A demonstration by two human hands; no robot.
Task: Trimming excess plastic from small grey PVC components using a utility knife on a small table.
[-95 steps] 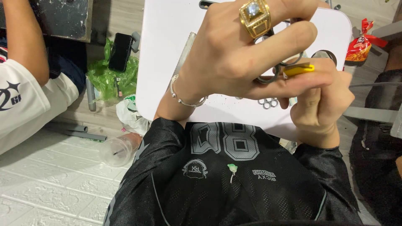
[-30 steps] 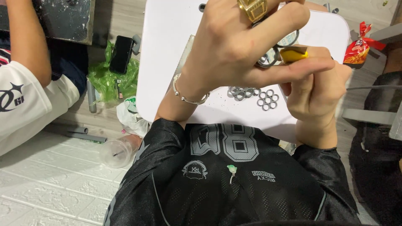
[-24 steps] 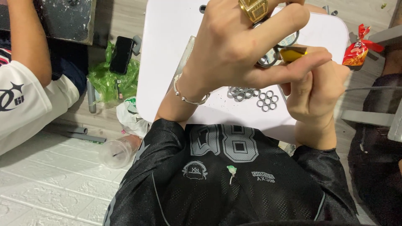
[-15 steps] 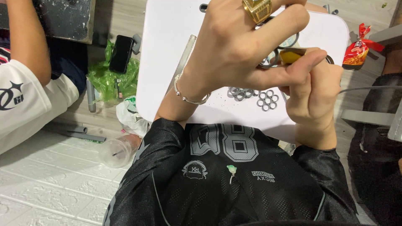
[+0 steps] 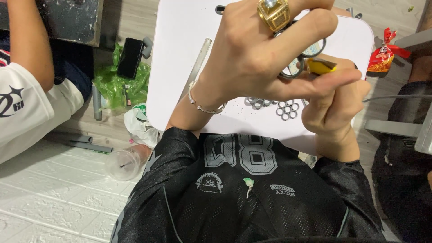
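- White table (image 5: 180, 67) lies under both hands, above grey floor.
- Left hand (image 5: 256, 58) pinches a grey ring (image 5: 291, 72).
- Right hand (image 5: 335, 110) is closed on a yellow-handled tool (image 5: 320, 66) touching it.
- Loose rings (image 5: 281, 107) on the table seem left to do.

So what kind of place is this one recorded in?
Probably an informal home or small-shop work spot, low to the floor: a small white table with loose grey rings, short grey pipe pieces on the wooden floor, and a green plastic bag beside it.
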